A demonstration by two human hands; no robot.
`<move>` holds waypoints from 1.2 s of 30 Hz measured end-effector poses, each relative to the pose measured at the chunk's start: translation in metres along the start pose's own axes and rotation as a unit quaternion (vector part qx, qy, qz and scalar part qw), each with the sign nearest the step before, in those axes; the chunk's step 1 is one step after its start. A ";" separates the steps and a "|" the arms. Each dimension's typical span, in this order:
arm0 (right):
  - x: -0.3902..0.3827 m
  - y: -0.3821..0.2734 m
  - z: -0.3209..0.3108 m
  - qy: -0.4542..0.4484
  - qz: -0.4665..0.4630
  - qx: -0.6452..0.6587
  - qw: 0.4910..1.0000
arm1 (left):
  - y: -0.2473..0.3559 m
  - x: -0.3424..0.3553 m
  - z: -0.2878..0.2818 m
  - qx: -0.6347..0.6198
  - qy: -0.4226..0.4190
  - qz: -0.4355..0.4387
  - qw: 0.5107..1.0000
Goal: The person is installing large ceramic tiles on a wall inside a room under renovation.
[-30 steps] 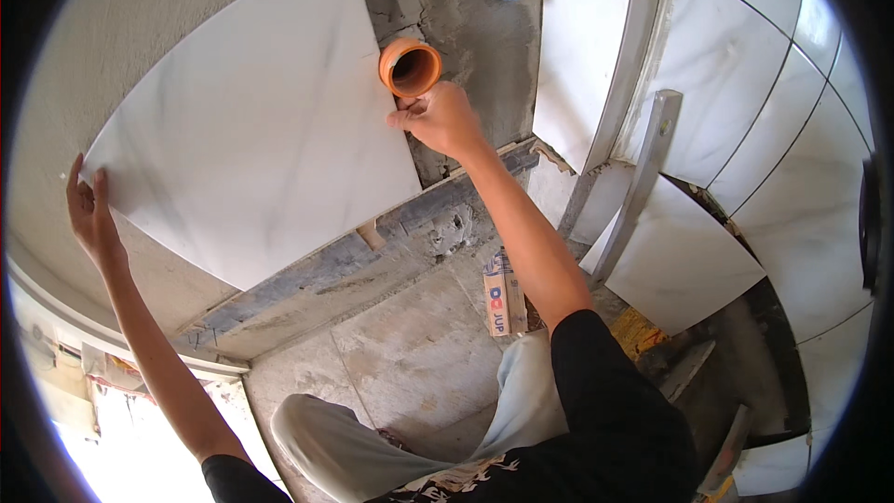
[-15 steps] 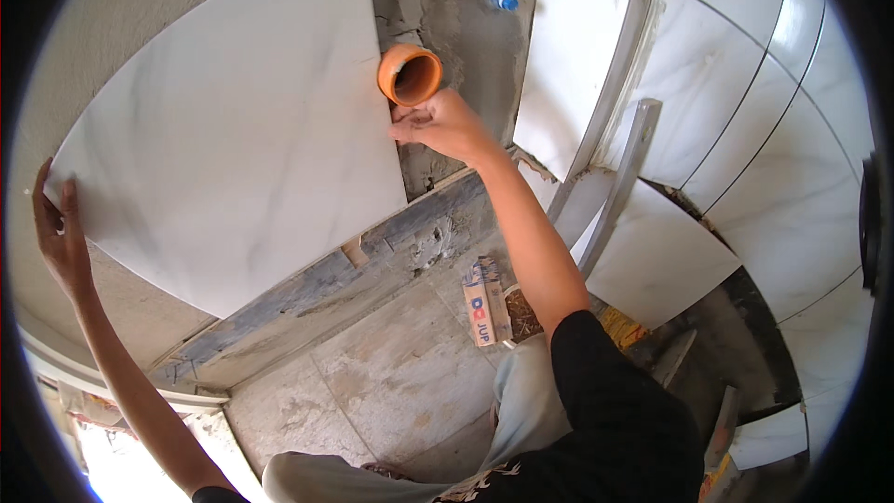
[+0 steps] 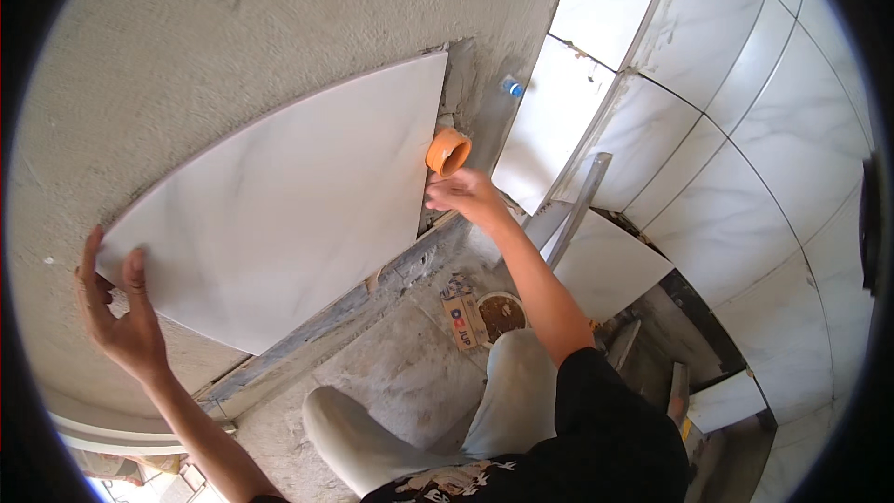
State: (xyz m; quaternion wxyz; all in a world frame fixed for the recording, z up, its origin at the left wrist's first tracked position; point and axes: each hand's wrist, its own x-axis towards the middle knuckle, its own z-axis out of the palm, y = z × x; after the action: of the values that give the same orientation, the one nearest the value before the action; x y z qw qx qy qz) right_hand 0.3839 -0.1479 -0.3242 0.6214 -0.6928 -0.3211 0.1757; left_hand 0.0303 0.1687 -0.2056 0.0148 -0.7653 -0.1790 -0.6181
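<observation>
Between the left fingers (image 3: 137, 270) and right fingers (image 3: 441, 194): one large white grey-veined tile (image 3: 279, 214). Just above the right fingers, one orange round plastic pipe (image 3: 440, 151); farther up, one blue plastic plug (image 3: 511, 87); below, one brown cardboard box (image 3: 462, 321); rightward, one long grey metal bar (image 3: 577, 210).

The bare left hand (image 3: 126, 328) is partly covering a grey-veined white tile (image 3: 293, 210); a pale-trousered knee (image 3: 521, 363) is partly hiding a round, brown-filled container (image 3: 501, 312).

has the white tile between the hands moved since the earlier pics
No, not visibly: the white tile still has its right edge beside the fixed orange pipe; the camera's view has shifted instead.
</observation>
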 end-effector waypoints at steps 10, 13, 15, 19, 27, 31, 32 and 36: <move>-0.292 0.132 -0.054 0.155 0.220 0.020 0.963 | 0.016 0.013 -0.011 -0.093 -0.003 -0.019 0.995; -0.374 0.157 -0.037 0.304 0.358 0.292 0.834 | 0.015 0.006 0.000 -0.117 -0.008 -0.027 0.993; -0.410 0.165 -0.040 0.325 0.346 0.274 0.836 | 0.015 0.011 -0.006 -0.133 0.002 -0.030 0.991; -0.430 0.160 -0.027 0.408 0.338 0.147 0.836 | 0.016 0.010 -0.013 -0.131 -0.024 -0.045 0.990; -0.453 0.130 -0.017 0.421 0.399 0.037 0.814 | 0.013 0.013 -0.008 -0.147 -0.026 -0.040 0.988; -0.421 0.166 0.012 0.406 0.397 0.043 0.822 | 0.017 0.013 -0.006 -0.143 -0.010 -0.029 0.989; -0.421 0.167 0.016 0.398 0.395 0.045 0.827 | 0.018 0.013 -0.006 -0.135 -0.009 -0.021 0.991; -0.391 0.108 0.060 0.398 0.390 0.184 0.810 | 0.012 0.008 -0.013 -0.083 -0.025 -0.008 0.996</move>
State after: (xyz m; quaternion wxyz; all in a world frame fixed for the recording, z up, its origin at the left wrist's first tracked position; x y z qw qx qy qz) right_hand 0.0837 -0.3642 -0.5006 0.6902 -0.6415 0.2894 0.1682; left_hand 0.0226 0.1558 -0.1927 -0.0583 -0.7778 -0.1337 -0.6114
